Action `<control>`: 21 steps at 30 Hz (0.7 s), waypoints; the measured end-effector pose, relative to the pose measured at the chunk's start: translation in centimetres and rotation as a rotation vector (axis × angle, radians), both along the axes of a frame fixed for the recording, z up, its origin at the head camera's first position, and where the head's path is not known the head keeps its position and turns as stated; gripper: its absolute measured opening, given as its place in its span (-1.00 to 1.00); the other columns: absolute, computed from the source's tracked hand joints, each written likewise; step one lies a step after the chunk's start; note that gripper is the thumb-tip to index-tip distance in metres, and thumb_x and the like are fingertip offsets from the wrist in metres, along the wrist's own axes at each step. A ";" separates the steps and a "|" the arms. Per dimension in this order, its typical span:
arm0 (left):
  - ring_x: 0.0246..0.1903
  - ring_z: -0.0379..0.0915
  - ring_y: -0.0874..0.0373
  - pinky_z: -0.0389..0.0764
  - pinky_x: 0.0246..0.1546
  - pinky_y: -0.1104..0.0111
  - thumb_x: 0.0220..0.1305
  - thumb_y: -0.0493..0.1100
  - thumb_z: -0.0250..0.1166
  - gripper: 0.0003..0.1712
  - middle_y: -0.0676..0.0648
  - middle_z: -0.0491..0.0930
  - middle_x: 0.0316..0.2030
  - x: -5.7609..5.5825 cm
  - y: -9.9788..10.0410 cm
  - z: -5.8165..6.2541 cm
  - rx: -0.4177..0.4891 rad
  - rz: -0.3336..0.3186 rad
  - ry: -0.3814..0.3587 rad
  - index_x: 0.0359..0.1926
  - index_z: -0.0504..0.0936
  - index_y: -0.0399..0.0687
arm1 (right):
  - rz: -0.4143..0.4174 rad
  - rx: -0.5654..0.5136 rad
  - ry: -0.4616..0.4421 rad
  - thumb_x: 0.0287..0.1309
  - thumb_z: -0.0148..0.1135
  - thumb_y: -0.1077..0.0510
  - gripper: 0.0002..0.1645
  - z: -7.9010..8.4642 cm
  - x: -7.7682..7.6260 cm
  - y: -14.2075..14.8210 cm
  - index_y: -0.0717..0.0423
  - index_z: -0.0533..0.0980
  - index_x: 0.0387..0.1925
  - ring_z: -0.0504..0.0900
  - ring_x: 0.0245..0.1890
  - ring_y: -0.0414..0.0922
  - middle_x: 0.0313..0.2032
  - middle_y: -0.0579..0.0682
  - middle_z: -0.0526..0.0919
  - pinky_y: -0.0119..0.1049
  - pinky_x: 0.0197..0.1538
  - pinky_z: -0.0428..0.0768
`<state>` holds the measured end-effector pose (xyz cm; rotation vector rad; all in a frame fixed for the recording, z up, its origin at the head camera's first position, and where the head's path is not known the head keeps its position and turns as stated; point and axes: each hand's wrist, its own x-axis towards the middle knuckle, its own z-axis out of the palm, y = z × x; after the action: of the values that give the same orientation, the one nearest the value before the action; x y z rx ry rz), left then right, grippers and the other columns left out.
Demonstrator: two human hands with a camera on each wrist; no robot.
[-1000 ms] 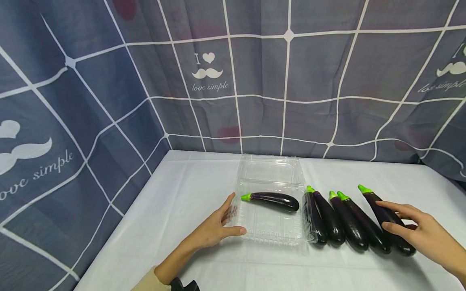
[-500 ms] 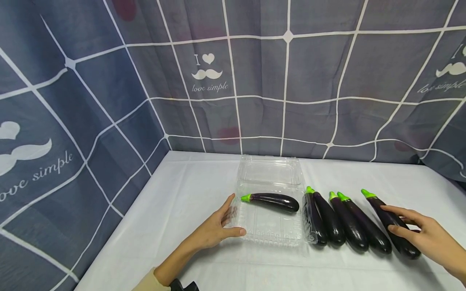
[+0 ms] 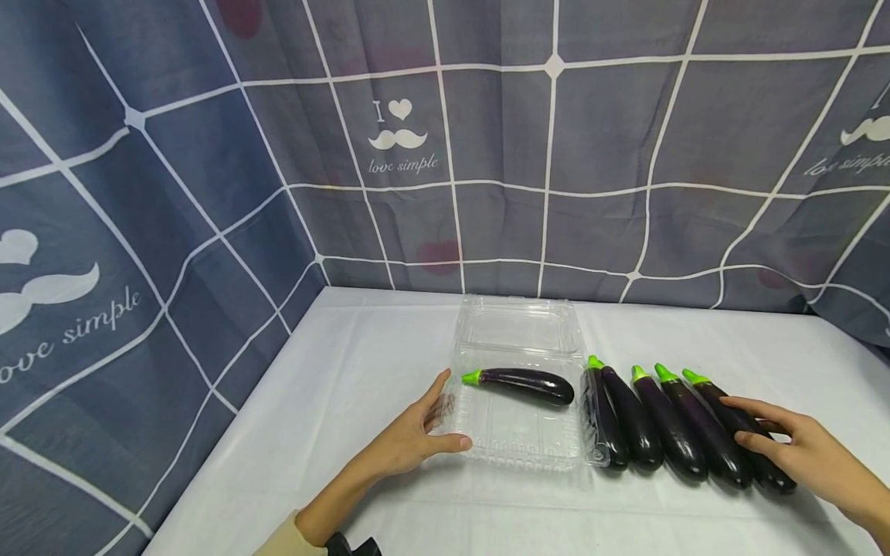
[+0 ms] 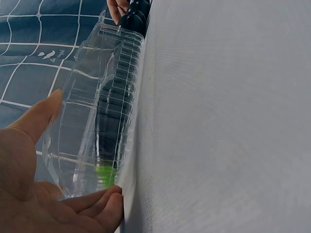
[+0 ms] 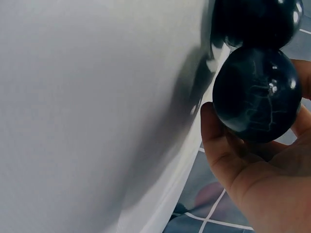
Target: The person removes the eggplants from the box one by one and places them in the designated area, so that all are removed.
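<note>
An open clear plastic clamshell box (image 3: 511, 436) lies on the table, one eggplant (image 3: 528, 384) crosswise inside it, green stem to the left. My left hand (image 3: 406, 442) holds the box at its near left corner; in the left wrist view, thumb and fingers (image 4: 112, 211) straddle that end. At the far right of a row, an eggplant (image 3: 715, 396) sits in the grip of my right hand (image 3: 803, 448). From the right wrist view, thumb and fingers curl round the blunt end of this eggplant (image 5: 257, 94), which touches its neighbour (image 5: 257, 22).
Several more eggplants (image 3: 670, 432) lie side by side between box and right hand, stems pointing away. A transparent flap (image 3: 594, 440) at the box's right side overlaps the first eggplant. A checked curtain (image 3: 501, 224) borders the white table (image 3: 514, 510) at the back and left.
The held eggplant first moved slightly right, then left, closing the gap to its neighbour. That neighbour's stem has shifted a little right. My left hand and the box stayed put.
</note>
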<state>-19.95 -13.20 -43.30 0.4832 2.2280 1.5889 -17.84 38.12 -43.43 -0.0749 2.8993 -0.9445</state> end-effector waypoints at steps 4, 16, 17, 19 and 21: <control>0.47 -0.12 -0.06 0.11 0.41 0.17 0.13 0.07 0.50 0.28 -0.30 -0.13 0.51 0.0 0.0 0.1 0.001 0.001 -0.001 0.59 -0.23 0.09 | 0.006 0.003 -0.015 0.36 0.21 -0.03 -0.25 -0.1 0.0 0.1 0.32 0.26 0.39 0.38 0.13 0.40 0.28 0.53 0.27 0.28 -0.07 0.41; 0.47 -0.11 -0.06 0.11 0.40 0.18 0.13 0.07 0.50 0.28 -0.29 -0.12 0.50 0.0 0.0 0.2 -0.002 0.005 -0.003 0.59 -0.23 0.10 | 0.026 0.029 -0.037 0.39 0.17 -0.08 -0.21 -0.2 -0.1 0.2 0.37 0.22 0.39 0.47 0.07 0.37 0.21 0.55 0.35 -0.07 -0.18 0.58; 0.47 -0.12 -0.06 0.11 0.40 0.18 0.13 0.07 0.50 0.28 -0.29 -0.13 0.50 0.1 0.0 0.2 -0.003 0.005 -0.004 0.59 -0.23 0.11 | 0.027 0.035 -0.035 0.38 0.18 -0.08 -0.21 -0.2 0.0 0.2 0.36 0.23 0.39 0.52 0.03 0.29 0.20 0.54 0.37 -0.19 -0.23 0.59; 0.47 -0.11 -0.06 0.11 0.40 0.18 0.12 0.07 0.50 0.28 -0.30 -0.12 0.50 0.0 0.0 0.2 -0.002 0.004 -0.005 0.59 -0.23 0.10 | 0.032 0.032 -0.025 0.37 0.20 -0.06 -0.21 -0.2 0.1 0.4 0.36 0.23 0.39 0.57 -0.02 0.10 0.18 0.53 0.39 -0.38 -0.33 0.53; 0.47 -0.12 -0.06 0.11 0.40 0.19 0.12 0.07 0.51 0.29 -0.29 -0.12 0.50 0.0 0.1 0.2 -0.002 0.005 -0.007 0.59 -0.23 0.10 | 0.032 0.031 -0.022 0.35 0.23 -0.05 -0.21 -0.1 0.3 0.6 0.36 0.24 0.38 0.56 -0.09 -0.21 0.18 0.51 0.41 -0.45 -0.36 0.50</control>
<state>-19.95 -13.13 -43.13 0.4719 2.2269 1.5884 -17.53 38.71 -43.56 -0.1073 2.8829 -0.8898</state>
